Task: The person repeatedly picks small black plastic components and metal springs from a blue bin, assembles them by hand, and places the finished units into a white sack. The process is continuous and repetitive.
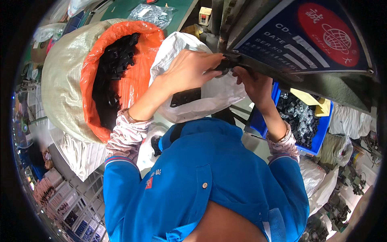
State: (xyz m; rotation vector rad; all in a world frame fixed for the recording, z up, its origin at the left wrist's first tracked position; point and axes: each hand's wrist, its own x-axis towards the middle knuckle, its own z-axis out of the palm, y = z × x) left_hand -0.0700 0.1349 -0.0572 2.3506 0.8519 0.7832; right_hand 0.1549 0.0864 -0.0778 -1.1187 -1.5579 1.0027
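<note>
Both arms reach up and fwd from the blue jacket (pixel 209 177), patterned sleeve covers at the wrists. Left hand (pixel 189 70) is raised w/ elbow bent, wrist cocked, palm turned down and away; fingers curl together and point right, tips closing on a small black part (pixel 224 64) right at the lower edge of the grey machine (pixel 258 24). Right hand (pixel 254 82) comes up from the other side, forearm near vertical, fingers bent inward toward the same spot; its tips are tucked under the machine edge, so can't tell if they grip the part or just touch it. The 2 hands nearly meet there, just beside each other.

Directly behind/under the left hand sits an open white plastic bag (pixel 193 52) w/ dark pieces showing through its lower side. Left of that, a big woven sack (pixel 60 76) lined in orange plastic (pixel 139 80), filled w/ black parts (pixel 115 64). Right of the right forearm, a blue bin (pixel 318 139) holds mixed black and clear pieces, partly under the machine. A blue-and-red plate (pixel 310 36) is fixed on the machine's face. Green surface (pixel 177 8) at top w/ a clear bag (pixel 153 14) on it.
</note>
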